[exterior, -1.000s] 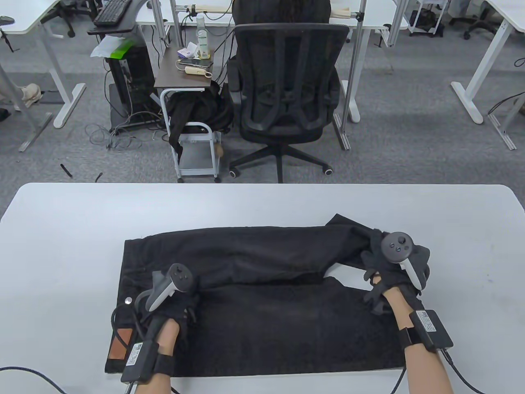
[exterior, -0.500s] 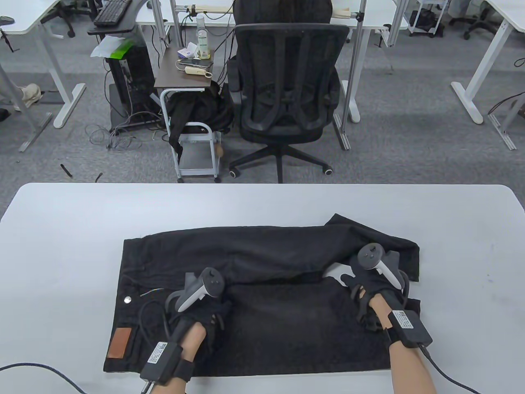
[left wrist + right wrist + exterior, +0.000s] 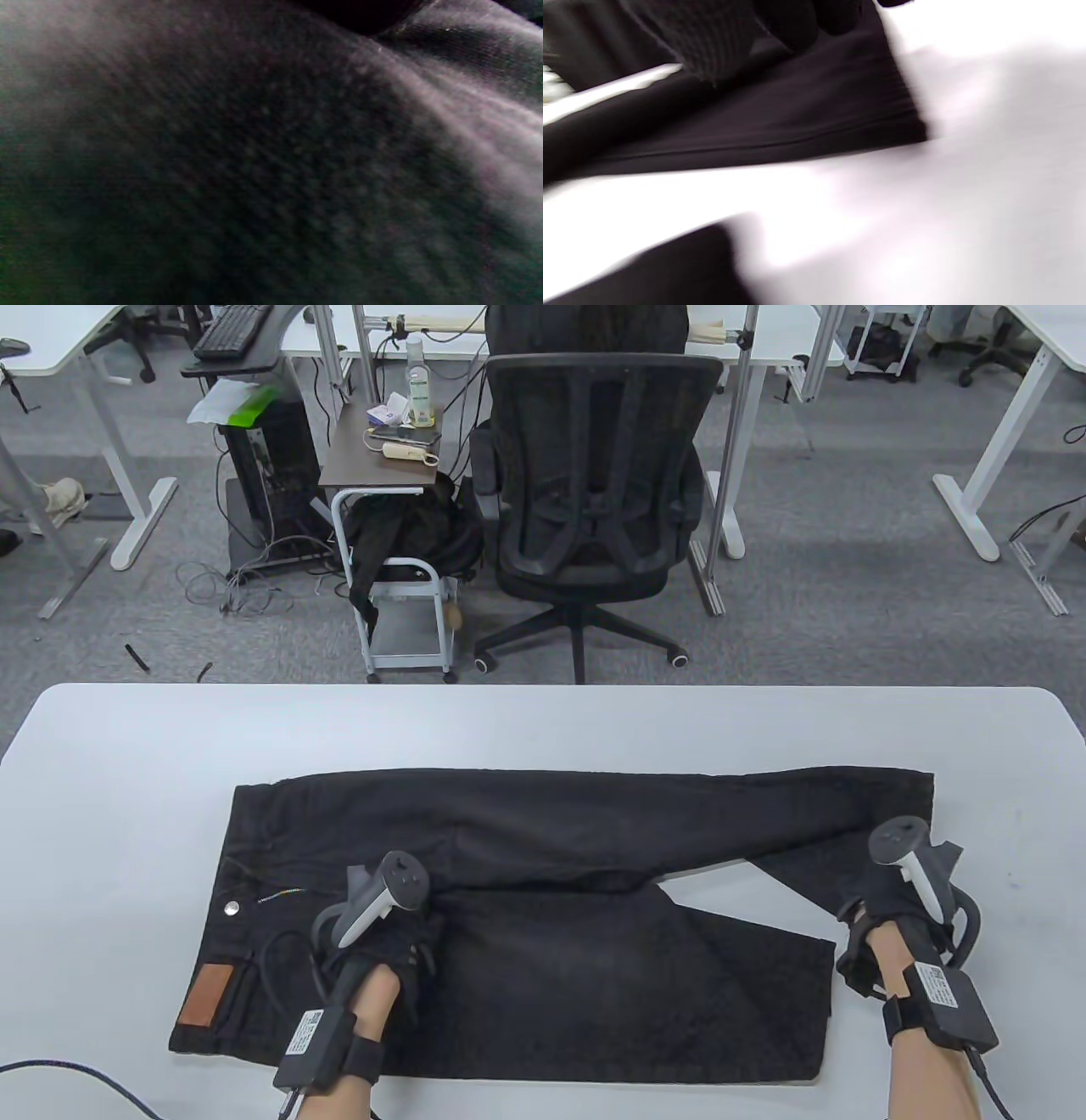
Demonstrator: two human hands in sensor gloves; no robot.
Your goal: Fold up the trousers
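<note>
The black trousers (image 3: 526,899) lie flat on the white table (image 3: 543,721), long axis running from the waistband beyond the left hand (image 3: 382,937) to the leg ends at the right hand (image 3: 891,916). The left hand rests palm-down on the cloth near the crotch. The right hand rests at the far leg's hem; whether its fingers pinch the cloth cannot be told.

The left wrist view is pressed so close to the trousers (image 3: 263,169) that only a blurred dark weave fills it, and no fingers can be made out there. The right wrist view is smeared by motion blur, its gloved fingers (image 3: 797,21) cut off by the top edge. From above, trackers cover both hands (image 3: 386,937) (image 3: 891,916), hiding whether either grips cloth; the counter (image 3: 543,721) runs past the bottom edge.
</note>
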